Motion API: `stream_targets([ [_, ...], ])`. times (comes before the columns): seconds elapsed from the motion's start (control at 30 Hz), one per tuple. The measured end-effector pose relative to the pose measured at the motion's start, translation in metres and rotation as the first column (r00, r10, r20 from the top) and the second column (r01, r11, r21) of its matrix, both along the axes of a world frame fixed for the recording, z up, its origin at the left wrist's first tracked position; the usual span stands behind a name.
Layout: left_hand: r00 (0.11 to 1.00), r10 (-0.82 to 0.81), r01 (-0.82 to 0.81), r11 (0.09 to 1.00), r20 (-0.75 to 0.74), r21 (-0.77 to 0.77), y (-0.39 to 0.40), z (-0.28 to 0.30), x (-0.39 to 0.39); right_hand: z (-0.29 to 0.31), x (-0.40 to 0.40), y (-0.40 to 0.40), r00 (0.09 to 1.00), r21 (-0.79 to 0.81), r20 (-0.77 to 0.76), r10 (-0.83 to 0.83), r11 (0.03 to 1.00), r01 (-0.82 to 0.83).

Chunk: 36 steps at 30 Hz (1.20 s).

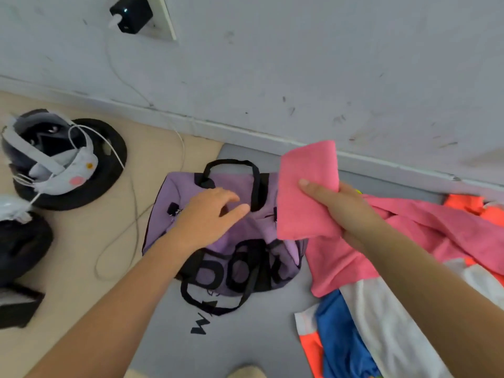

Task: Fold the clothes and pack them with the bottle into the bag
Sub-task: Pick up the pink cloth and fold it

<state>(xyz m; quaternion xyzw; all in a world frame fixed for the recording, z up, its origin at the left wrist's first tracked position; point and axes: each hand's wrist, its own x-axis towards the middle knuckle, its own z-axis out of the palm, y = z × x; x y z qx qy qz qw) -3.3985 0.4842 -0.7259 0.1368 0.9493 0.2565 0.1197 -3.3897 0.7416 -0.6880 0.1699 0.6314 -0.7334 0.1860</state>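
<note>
A purple bag (pixel 174 192) with black handles lies on the grey mat (pixel 267 339) in the middle of the head view. My left hand (pixel 210 214) rests on the bag's top, fingers loosely bent over the fabric. My right hand (pixel 338 205) grips a folded pink cloth (pixel 305 192) and holds it up over the bag's right end. Under my right arm lies a loose pile of clothes: a pink garment (pixel 425 227), an orange piece (pixel 463 204) and a white, blue and orange garment (pixel 362 317). No bottle shows.
A grey wall (pixel 272 64) with a skirting board runs close behind the bag. On the beige floor at the left sit a headset (pixel 49 148) on a black round base, white cables (pixel 120 159) and dark objects (pixel 21 249). A wall socket holds a black charger (pixel 131 13).
</note>
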Motion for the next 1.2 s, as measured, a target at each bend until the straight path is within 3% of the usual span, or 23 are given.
stream_targets([
  [0.1, 1.0, -0.013, 0.014, 0.973, 0.006, -0.23, -0.025, -0.02, 0.003, -0.016, -0.02, -0.034, 0.998, -0.058, -0.026, 0.059, 0.996, -0.061],
  [0.2, 0.999, 0.0, -0.011, 0.945, -0.035, -0.327, -0.045, -0.031, 0.012, -0.039, -0.032, -0.065, 0.957, 0.223, -0.069, 0.283, 0.939, -0.262],
  [0.3, 0.998, 0.017, -0.042, 0.918, -0.067, -0.394, -0.062, -0.038, 0.021, -0.063, -0.036, -0.07, 0.816, 0.584, 0.091, 0.571, 0.633, -0.508],
  [0.37, 0.999, 0.035, -0.041, 0.897, -0.024, -0.441, -0.069, -0.041, 0.026, -0.073, -0.03, -0.061, 0.673, 0.688, 0.256, 0.694, 0.359, -0.631],
  [0.43, 0.995, 0.095, -0.08, 0.91, 0.019, -0.406, -0.075, -0.045, 0.03, -0.077, -0.022, -0.047, 0.545, 0.766, 0.397, 0.739, 0.06, -0.64],
  [0.47, 0.99, 0.138, -0.117, 0.924, 0.032, -0.365, -0.076, -0.045, 0.032, -0.076, -0.02, -0.038, 0.525, 0.792, 0.435, 0.731, -0.033, -0.61],
  [0.53, 0.981, 0.193, -0.179, 0.942, 0.024, -0.283, -0.073, -0.042, 0.038, -0.064, -0.021, -0.02, 0.569, 0.837, 0.441, 0.694, -0.09, -0.539],
  [0.63, 0.978, 0.209, -0.205, 0.965, 0.005, -0.161, -0.055, -0.035, 0.048, -0.036, -0.033, 0.015, 0.709, 0.936, 0.335, 0.621, -0.134, -0.326],
  [0.73, 0.983, 0.18, -0.182, 0.976, -0.033, -0.115, -0.032, -0.032, 0.054, -0.008, -0.042, 0.042, 0.818, 0.977, 0.196, 0.541, -0.036, -0.21],
  [0.83, 0.992, 0.116, -0.122, 0.985, -0.058, -0.121, -0.019, -0.034, 0.054, -0.004, -0.036, 0.036, 0.841, 0.979, 0.191, 0.506, -0.034, -0.202],
  [0.87, 0.993, 0.114, -0.116, 0.988, -0.026, -0.101, -0.019, -0.033, 0.052, -0.004, -0.032, 0.027, 0.855, 0.986, 0.138, 0.499, 0.01, -0.165],
  [0.9, 0.992, 0.123, -0.122, 0.99, 0.014, -0.065, -0.019, -0.033, 0.05, -0.005, -0.026, 0.015, 0.88, 0.987, 0.022, 0.474, 0.131, -0.095],
  [0.93, 0.989, 0.14, -0.14, 0.99, 0.042, -0.021, -0.021, -0.033, 0.049, -0.006, -0.021, 0.001, 0.908, 0.946, -0.127, 0.399, 0.323, -0.009],
  [1.0, 0.983, 0.171, -0.174, 0.984, 0.062, 0.037, -0.026, -0.033, 0.049, -0.011, -0.014, -0.033, 0.933, 0.669, -0.333, 0.139, 0.732, 0.13],
  [1.03, 0.983, 0.174, -0.177, 0.983, 0.068, 0.048, -0.027, -0.034, 0.049, -0.016, -0.013, -0.049, 0.93, 0.517, -0.361, 0.065, 0.844, 0.142],
  [1.1, 0.986, 0.151, -0.155, 0.987, 0.067, 0.052, -0.03, -0.036, 0.05, -0.029, -0.012, -0.078, 0.934, 0.349, -0.348, 0.078, 0.936, 0.052],
  [1.2, 0.99, 0.132, -0.135, 0.987, 0.042, 0.085, -0.034, -0.043, 0.054, -0.057, -0.013, -0.1, 0.937, 0.381, -0.286, 0.201, 0.921, -0.082],
])
